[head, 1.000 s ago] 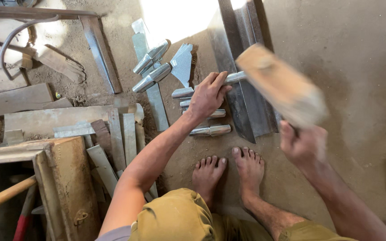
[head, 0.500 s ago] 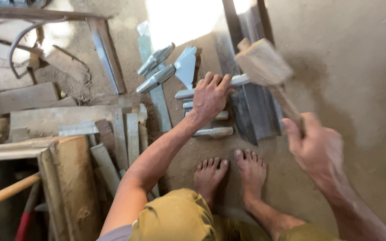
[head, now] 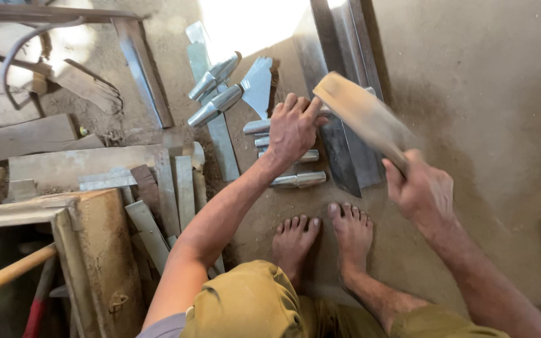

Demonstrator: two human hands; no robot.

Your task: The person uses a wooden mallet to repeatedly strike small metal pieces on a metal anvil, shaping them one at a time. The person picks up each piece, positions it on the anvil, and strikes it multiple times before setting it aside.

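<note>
Wooden mallet (head: 358,116) in right hand (head: 424,191), left hand (head: 292,128) on metal tube (head: 258,126).

We are squatting barefoot on the dirt floor (head: 502,94). Our left hand (head: 292,128) is pressing a metal tube (head: 258,126) against the steel bar (head: 352,150), while our right hand (head: 424,191) is gripping a blurred wooden mallet (head: 361,116) just above it. More tubes (head: 298,180) are lying beside our feet (head: 324,235).
</note>
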